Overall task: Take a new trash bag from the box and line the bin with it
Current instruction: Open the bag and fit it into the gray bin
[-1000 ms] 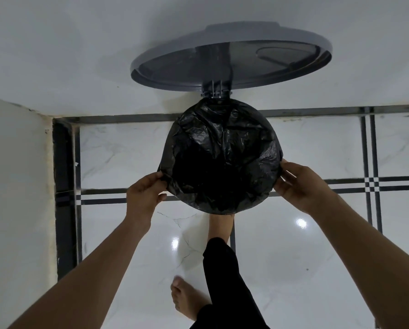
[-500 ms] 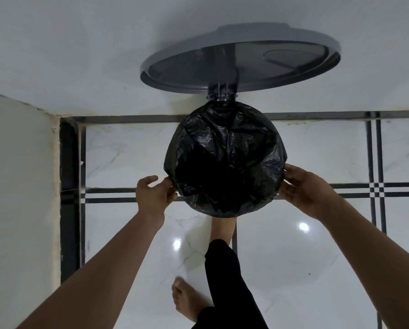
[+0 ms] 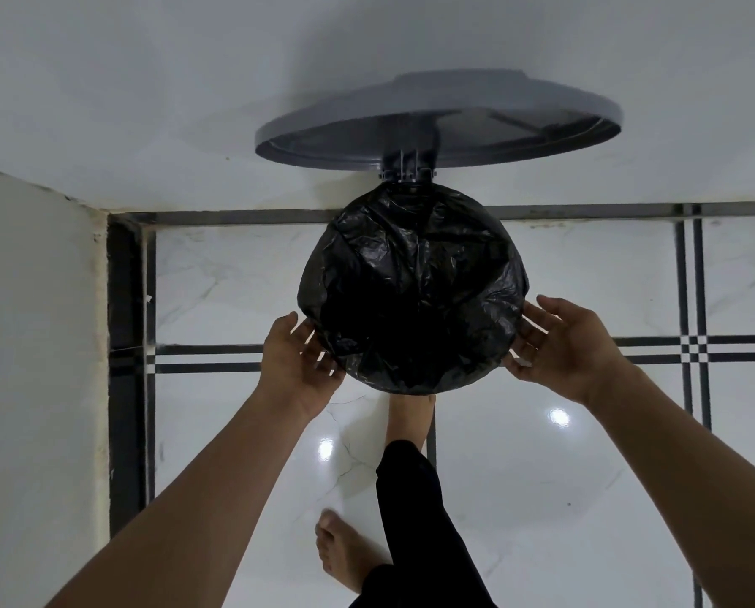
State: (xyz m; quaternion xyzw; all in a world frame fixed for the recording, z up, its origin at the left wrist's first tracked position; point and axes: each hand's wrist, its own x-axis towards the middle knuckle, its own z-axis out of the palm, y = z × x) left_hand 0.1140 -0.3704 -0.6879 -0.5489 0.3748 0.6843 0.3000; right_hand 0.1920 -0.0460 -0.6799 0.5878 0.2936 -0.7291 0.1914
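Bag (image 3: 411, 291) lines bin, open hands (image 3: 299, 366) flanking.

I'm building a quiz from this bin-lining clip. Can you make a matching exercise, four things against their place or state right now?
Things:
1. lid
2. trash bag
3. left hand
4. right hand

Places or states:
A. open, at the bag's right edge
B. black, stretched over the bin's mouth
C. grey, swung up open
D. open, at the bag's left edge

Pairs: 1-C, 2-B, 3-D, 4-A
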